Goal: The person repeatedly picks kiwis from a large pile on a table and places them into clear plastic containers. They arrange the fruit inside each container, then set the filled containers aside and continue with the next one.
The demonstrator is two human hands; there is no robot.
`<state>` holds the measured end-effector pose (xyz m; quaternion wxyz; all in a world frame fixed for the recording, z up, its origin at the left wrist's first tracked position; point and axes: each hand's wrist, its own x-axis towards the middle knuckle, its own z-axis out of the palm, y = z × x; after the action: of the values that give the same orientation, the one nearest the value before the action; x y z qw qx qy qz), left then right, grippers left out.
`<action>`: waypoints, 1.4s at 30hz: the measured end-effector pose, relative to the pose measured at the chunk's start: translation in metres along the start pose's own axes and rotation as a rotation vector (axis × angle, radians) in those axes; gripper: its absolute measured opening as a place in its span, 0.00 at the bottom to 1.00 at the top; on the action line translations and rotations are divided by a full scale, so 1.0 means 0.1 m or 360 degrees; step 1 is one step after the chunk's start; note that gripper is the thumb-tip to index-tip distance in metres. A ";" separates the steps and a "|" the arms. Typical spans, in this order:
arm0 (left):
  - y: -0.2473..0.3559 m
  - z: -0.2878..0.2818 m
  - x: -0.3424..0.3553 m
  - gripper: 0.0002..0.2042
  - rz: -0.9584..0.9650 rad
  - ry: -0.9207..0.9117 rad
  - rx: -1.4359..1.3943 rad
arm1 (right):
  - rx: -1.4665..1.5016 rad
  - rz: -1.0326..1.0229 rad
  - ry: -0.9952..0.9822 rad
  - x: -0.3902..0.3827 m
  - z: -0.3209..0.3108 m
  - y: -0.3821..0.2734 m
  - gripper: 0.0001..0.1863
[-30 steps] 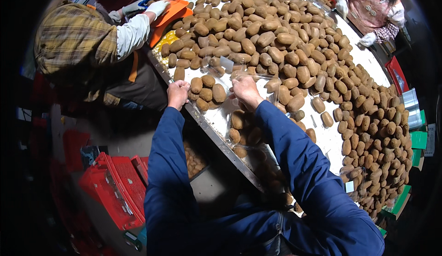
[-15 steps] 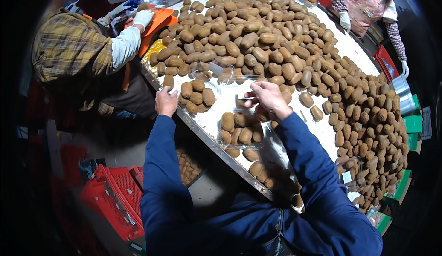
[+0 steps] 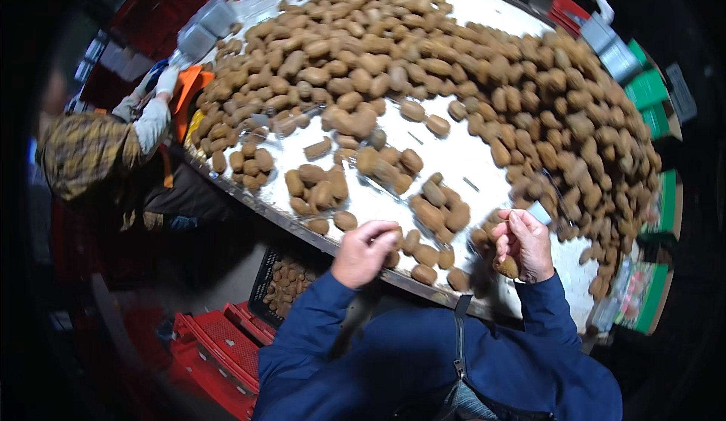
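Note:
A big white sorting table (image 3: 469, 160) is heaped with brown kiwifruit (image 3: 423, 65). My left hand (image 3: 363, 253) rests at the table's near edge with its fingers curled over a kiwifruit (image 3: 396, 238) there. My right hand (image 3: 523, 244) is raised just above the near edge, closed around a kiwifruit (image 3: 507, 267) that shows below the palm. Loose kiwifruit (image 3: 432, 254) lie between the two hands. Both of my sleeves are dark blue.
A person in a plaid shirt (image 3: 87, 152) with a white glove (image 3: 166, 80) works at the table's left side. Another person's gloved hand (image 3: 605, 9) reaches in at the far right. A black crate of kiwifruit (image 3: 287, 285) and red crates (image 3: 219, 345) stand below the edge. Green boxes (image 3: 646, 88) line the right.
Both hands have pulled back from the middle of the table to its near edge. My right hand has closed around a kiwifruit. The view has swung rightward.

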<state>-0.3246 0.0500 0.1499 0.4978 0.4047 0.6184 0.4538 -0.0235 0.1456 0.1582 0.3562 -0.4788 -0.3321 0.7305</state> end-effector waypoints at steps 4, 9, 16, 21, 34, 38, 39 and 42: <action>-0.10 1.20 -0.25 0.11 -0.0008 -0.0433 0.0104 | 0.0127 -0.0111 0.0380 -0.66 -0.79 0.02 0.16; -0.25 2.44 -0.63 0.10 -0.0019 -0.1061 0.0208 | 0.0148 -0.0173 0.0771 -1.50 -1.94 0.18 0.12; -0.38 3.35 -0.86 0.11 -0.0320 -0.1392 0.0108 | -0.1803 -0.0764 0.1869 -2.49 -3.23 0.39 0.08; -0.36 3.63 -0.86 0.12 -0.0270 -0.1450 0.0259 | -0.1865 -0.0437 0.1973 -2.76 -3.75 0.32 0.11; -0.39 3.68 -0.86 0.11 -0.0326 -0.1298 0.0210 | -0.1732 -0.0185 0.1284 -2.25 -4.60 0.24 0.16; -0.44 3.69 -0.85 0.11 -0.0249 -0.1255 0.0187 | -0.1828 -0.0189 0.1300 -2.26 -4.58 0.25 0.16; -0.45 3.70 -0.85 0.11 -0.0272 -0.1258 0.0199 | -0.1871 -0.0218 0.1338 -2.26 -4.57 0.24 0.16; -0.47 3.74 -0.84 0.11 -0.0205 -0.1289 0.0210 | -0.1946 -0.0164 0.1423 -2.24 -4.46 0.27 0.14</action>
<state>0.0555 0.0173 0.0905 0.7012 0.5420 0.4245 0.1852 0.4532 0.0077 0.0965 0.1618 -0.8254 -0.5237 0.1351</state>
